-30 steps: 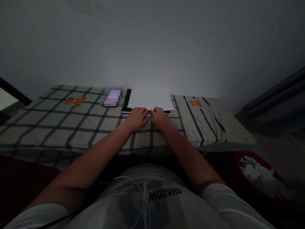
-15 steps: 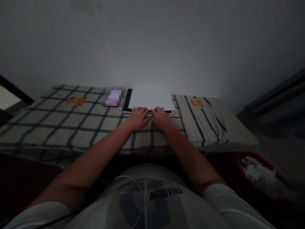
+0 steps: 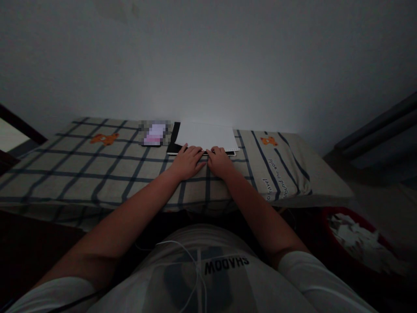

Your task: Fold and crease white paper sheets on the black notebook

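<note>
1. The light is dim. The phone (image 3: pixel 155 133) left of the paper is blurred out, and a dark board (image 3: pixel 173 138) under the sheet shows only at its left and near edges.
2. The paper (image 3: pixel 206 135) is a plain white sheet, flat, lying at the far side of the checked bench (image 3: pixel 97 169) against the wall.
3. My left hand (image 3: pixel 186 161) and right hand (image 3: pixel 219 161) lie palm down, side by side, fingers spread flat, gripping nothing. Their fingertips touch the paper's near edge.
4. A red bin (image 3: pixel 355 243) of paper scraps stands low right.
</note>
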Motion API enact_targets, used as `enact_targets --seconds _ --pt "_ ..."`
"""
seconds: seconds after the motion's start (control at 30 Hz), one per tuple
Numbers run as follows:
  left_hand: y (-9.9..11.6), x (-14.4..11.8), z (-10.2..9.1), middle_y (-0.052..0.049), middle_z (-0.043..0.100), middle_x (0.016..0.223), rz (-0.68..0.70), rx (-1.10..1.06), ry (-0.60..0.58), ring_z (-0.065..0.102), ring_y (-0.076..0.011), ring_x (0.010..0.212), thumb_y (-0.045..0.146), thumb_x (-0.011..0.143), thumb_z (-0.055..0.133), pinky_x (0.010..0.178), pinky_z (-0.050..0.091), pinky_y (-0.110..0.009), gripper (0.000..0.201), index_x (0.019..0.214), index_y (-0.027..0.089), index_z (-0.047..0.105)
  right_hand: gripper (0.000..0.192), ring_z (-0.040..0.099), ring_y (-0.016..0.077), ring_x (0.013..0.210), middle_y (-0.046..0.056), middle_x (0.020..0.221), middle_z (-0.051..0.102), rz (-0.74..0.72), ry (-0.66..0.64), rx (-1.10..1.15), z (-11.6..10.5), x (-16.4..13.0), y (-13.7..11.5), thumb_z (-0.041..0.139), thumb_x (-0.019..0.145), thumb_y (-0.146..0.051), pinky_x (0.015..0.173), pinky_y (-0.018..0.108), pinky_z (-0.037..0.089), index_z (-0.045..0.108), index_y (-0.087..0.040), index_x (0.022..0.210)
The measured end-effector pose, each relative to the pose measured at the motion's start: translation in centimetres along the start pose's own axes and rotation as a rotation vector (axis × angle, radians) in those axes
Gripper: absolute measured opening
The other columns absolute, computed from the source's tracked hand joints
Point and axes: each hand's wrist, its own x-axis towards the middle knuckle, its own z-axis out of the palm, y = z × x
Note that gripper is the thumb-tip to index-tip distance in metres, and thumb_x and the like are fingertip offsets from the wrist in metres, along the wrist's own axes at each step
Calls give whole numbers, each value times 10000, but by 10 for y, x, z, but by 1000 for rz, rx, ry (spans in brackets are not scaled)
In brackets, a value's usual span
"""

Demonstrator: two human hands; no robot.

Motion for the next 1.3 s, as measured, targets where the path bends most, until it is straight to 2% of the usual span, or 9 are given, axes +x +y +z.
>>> enact_targets --seconds 0.17,0.47,0.8,1.3 --pt "4 0 -2 -135 528 1288 -80 3 15 446 -296 1186 443 919 404 991 337 -442 470 1274 157 516 439 437 276 1057 180 1192 541 -2 -3 13 1 0 1 436 895 -191 945 393 341 530 -93 1312" --pt "-6 2 8 -136 531 1249 -51 -66 19 451 -293 1159 468 901 427 1022 314 -465 481 1255 156 522 438 429 279 1069 181 1203 532 -11 -11 26 -1 0 2 419 904 -190 954 392 337 529 -88 1316" --pt "-7 2 6 -145 533 1233 -34 -72 20 456 -290 1135 485 897 428 1013 336 -429 508 1240 123 528 442 424 277 1075 174 1207 525 0 -25 17 -2 0 3 419 906 -193 960 391 327 523 -99 1325" --pt "-8 3 5 -124 540 1233 -40 -79 -10 453 -288 1136 563 860 439 1017 329 -425 564 1230 148 533 435 420 281 1075 179 1192 529 -7 -12 43 1 1 4 419 901 -194 948 401 335 541 -94 1306"
